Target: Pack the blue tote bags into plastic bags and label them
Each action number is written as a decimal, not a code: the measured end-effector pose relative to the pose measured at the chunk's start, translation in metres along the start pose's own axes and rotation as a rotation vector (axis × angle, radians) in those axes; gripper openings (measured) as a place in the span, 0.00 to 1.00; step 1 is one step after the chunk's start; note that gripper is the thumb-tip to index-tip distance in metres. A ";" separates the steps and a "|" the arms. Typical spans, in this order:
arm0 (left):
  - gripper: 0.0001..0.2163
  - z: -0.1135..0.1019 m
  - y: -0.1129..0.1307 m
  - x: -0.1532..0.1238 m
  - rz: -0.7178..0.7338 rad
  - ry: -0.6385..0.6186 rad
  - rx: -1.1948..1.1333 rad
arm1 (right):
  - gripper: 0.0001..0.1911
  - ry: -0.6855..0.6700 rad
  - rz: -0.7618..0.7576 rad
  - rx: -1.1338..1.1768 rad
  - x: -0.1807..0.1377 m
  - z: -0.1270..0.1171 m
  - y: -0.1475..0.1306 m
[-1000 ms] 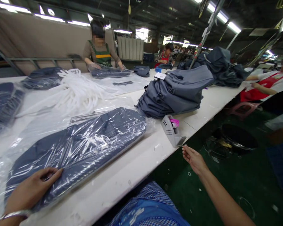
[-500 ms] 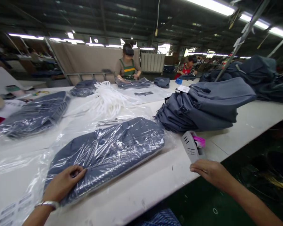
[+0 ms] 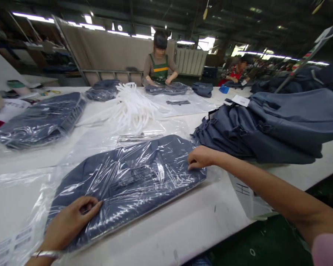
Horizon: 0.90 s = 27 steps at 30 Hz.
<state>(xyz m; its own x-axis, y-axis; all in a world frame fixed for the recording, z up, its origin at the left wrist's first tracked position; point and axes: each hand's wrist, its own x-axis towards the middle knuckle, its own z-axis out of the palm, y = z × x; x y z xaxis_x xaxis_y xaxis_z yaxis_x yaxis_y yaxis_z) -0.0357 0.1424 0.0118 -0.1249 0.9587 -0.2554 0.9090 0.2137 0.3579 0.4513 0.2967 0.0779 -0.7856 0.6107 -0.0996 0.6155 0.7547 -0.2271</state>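
Bagged garment (image 3: 133, 177), head view: a dark blue folded piece sealed in clear, wrinkled film lies flat on the white worktop (image 3: 183, 229), spanning the gap between the two hands. The left hand (image 3: 69, 221) rests on the near corner of the bag, fingers curled close together with their tips pressed on the film. Whether any plastic is nipped under them cannot be told. A metal bracelet (image 3: 44, 254) circles that wrist, and printed label strips (image 3: 8, 245) lie just to the left of it under loose film. The right hand (image 3: 201, 157) sits at the opposite end of the bag, knuckles up, fingers bent and drawn together on the bag's edge. A stack of unbagged blue garments (image 3: 266, 129) lies just beyond and to the right of this hand, with a white paper tag (image 3: 240, 100) on top. A white tape dispenser (image 3: 246, 195) stands under the right forearm at the worktop's edge. Beyond both hands lies a heap of white hangers (image 3: 133, 105). Far to the left of the left hand lies a second bagged pile (image 3: 41, 120). A co-worker (image 3: 159, 68) stands at the far side, hands on another bag.
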 end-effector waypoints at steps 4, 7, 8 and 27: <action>0.25 0.001 -0.001 0.000 -0.037 -0.029 0.004 | 0.10 -0.092 -0.013 -0.164 0.025 0.012 0.010; 0.25 0.002 -0.002 0.001 -0.030 -0.038 -0.006 | 0.15 -0.124 0.041 -0.288 0.037 0.017 0.019; 0.25 0.003 -0.003 0.002 -0.021 -0.036 -0.008 | 0.17 -0.114 0.078 -0.305 0.039 0.018 0.023; 0.19 -0.002 -0.002 0.007 0.008 -0.020 0.067 | 0.23 0.754 1.311 0.108 -0.279 0.101 -0.034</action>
<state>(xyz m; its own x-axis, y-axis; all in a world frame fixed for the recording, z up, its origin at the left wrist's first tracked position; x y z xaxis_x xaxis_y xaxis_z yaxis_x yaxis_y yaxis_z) -0.0387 0.1487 0.0109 -0.1100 0.9563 -0.2708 0.9345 0.1924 0.2997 0.6429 0.0760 0.0152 0.5335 0.8180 0.2150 0.7989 -0.4039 -0.4456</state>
